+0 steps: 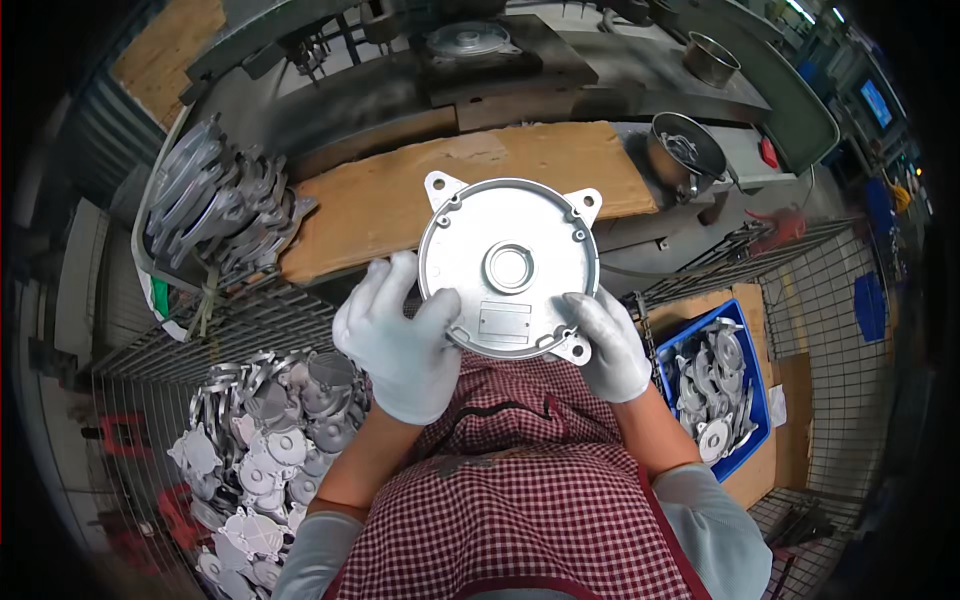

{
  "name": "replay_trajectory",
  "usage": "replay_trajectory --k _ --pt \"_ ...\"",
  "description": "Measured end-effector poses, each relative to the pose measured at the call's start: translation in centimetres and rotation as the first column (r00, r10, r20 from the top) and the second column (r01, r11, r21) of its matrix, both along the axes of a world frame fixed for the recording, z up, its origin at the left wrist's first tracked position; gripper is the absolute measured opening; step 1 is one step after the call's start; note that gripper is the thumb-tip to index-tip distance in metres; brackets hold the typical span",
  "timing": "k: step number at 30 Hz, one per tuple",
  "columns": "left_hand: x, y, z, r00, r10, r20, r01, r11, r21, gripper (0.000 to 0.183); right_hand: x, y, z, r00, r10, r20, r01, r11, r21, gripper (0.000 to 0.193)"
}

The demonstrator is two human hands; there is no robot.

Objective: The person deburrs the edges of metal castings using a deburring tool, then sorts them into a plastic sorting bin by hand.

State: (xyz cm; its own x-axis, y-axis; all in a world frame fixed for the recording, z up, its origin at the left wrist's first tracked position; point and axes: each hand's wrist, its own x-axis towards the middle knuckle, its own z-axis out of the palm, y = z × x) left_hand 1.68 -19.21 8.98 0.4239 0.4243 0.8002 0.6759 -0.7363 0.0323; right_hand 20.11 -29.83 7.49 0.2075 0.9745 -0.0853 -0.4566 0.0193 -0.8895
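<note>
A round silver cast-metal cover (465, 270) with mounting ears and a raised ring at its centre is held up before my chest, its hollow side facing me. Both hands wear white gloves. My left hand (400, 335) grips the cover's lower left rim, thumb over the edge. At the lower right rim, beside one ear, my right hand (608, 345) grips it with the thumb on the inner face. The fingers behind the cover are hidden.
Brown cardboard (370, 205) lies along the bench edge, with stacked castings (215, 205) at its left. A metal pot (686, 150) stands right. Wire cages flank me: piled castings (265, 450) at left, a blue crate (745, 452) of castings at right. Another cover (468, 40) rests on the machine table.
</note>
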Motion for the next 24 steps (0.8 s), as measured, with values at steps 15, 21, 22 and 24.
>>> replay_trajectory --k 15,21,22,24 --pt "1.3 -0.9 -1.2 0.912 -0.362 -0.194 0.208 0.815 -0.541 0.051 5.0 -2.0 -8.5 0.874 -0.198 -0.444 0.135 0.976 -0.171 0.03" --pt "-0.3 -0.4 -7.3 0.882 -0.418 -0.218 0.249 0.806 -0.538 0.069 14.3 -15.1 -22.0 0.531 -0.839 -0.12 0.627 0.484 -0.61 0.02" --pt "-0.9 0.1 -8.2 0.889 -0.405 -0.215 0.222 0.791 -0.571 0.068 16.0 -18.2 -23.9 0.473 -0.877 -0.089 0.677 0.426 -0.6 0.027" --pt "-1.8 1.2 -9.5 0.905 -0.371 -0.209 0.188 0.788 -0.586 0.066 19.3 -23.1 -28.0 0.172 -0.939 -0.297 0.832 0.3 -0.466 0.033"
